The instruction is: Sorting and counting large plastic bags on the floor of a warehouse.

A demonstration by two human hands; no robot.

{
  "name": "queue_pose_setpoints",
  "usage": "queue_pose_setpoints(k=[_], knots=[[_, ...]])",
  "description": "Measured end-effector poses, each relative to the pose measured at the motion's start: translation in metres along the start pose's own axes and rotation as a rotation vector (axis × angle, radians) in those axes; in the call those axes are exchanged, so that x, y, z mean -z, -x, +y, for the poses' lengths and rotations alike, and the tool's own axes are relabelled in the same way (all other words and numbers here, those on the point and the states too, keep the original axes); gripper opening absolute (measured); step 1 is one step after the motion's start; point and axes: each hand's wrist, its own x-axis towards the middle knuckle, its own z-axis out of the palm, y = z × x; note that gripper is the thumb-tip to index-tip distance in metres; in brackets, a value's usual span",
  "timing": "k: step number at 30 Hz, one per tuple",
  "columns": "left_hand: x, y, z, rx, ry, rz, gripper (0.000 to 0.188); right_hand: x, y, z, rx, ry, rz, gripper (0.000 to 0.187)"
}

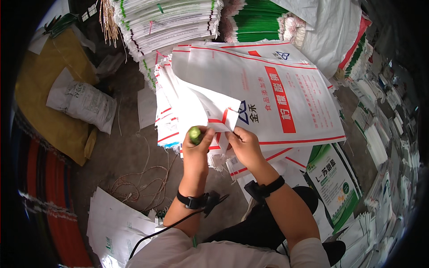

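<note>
In front of me lies a stack of white woven bags (214, 67) with red stripes and a red printed panel. One corner of the top bag (206, 99) is folded back toward me, showing its plain white inside. My left hand (196, 145) is closed around a green, round-ended object (195, 135), whose kind I cannot make out; its fingertips are by the folded edge. My right hand (243, 145) pinches the bag's edge between thumb and fingers, close beside the left hand. Both wrists wear black bands.
Tall piles of white bags (172, 27) and green bags (259, 22) stand behind. A filled white sack (82, 105) rests on yellow sheeting (42, 85) at left. Loose string (143, 185) lies on the floor. Green-and-white bags (333, 178) are at my right; more bags (118, 223) lie lower left.
</note>
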Motion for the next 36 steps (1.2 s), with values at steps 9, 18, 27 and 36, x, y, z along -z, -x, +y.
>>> queue_pose_setpoints(k=[9,18,27,36], knots=[[0.079,0.003,-0.032,-0.242,-0.069,0.262,0.021,-0.004,-0.004,-0.006,-0.079,-0.033,0.106,0.023],[0.07,0.042,-0.02,-0.02,0.134,0.081,0.05,-0.014,0.024,0.005,0.532,0.472,-0.147,0.053],[0.034,0.07,-0.048,-0.031,-0.249,-0.182,0.055,-0.003,0.035,0.023,0.506,0.586,-0.186,0.049],[0.076,-0.016,-0.027,-0.103,-0.029,0.168,0.04,0.137,0.046,0.029,0.251,0.726,-0.039,0.038]])
